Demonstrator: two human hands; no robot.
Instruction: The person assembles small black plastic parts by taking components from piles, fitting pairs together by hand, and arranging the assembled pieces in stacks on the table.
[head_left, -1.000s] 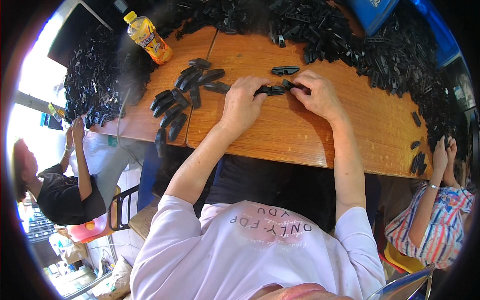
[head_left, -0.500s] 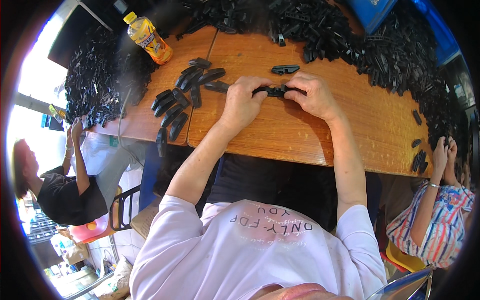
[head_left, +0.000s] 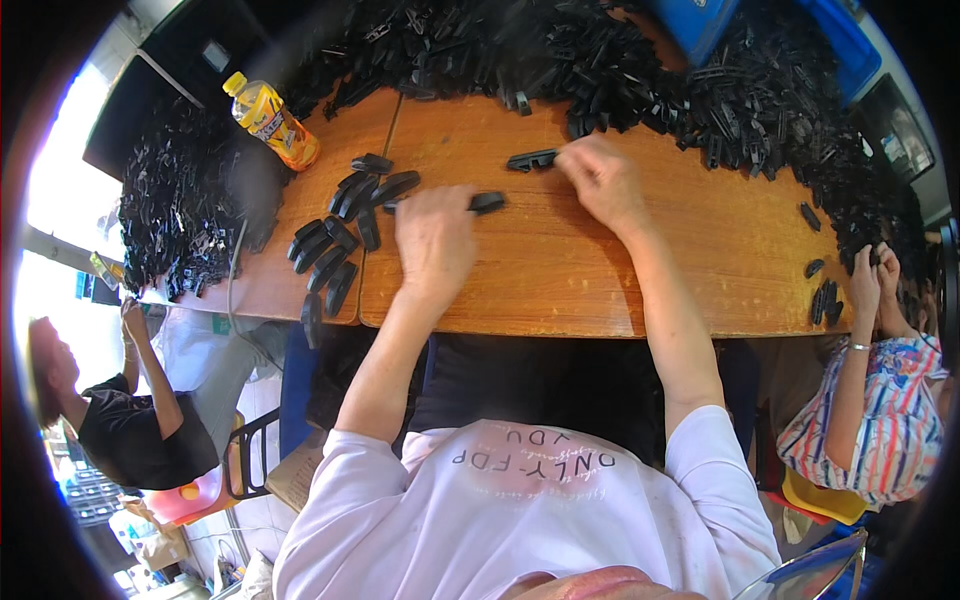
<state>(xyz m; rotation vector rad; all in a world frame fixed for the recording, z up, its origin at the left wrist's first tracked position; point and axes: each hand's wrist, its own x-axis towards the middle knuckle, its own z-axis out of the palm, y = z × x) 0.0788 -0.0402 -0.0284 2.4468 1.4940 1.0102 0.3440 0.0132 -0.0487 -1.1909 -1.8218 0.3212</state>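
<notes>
Your left hand [head_left: 437, 240] and right hand [head_left: 605, 185] have moved apart since the earlier frame. Your wooden surface [head_left: 560, 260] bears a black heap [head_left: 600, 60] along its far side. Left of your hands, a yellow-capped bottle [head_left: 270, 122] stands beyond the loose black parts [head_left: 327, 266]. One short piece [head_left: 488, 203] protrudes beside your blurred left hand; an elongated piece [head_left: 530, 160] reaches your right fingertips. Neither grip can be told.

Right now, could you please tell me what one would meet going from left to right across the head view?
Co-worker in a black top, yellow-capped bottle, left hand, black piece just right of that hand, black piece at the right hand's fingertips, right hand, co-worker in a striped top.
</notes>
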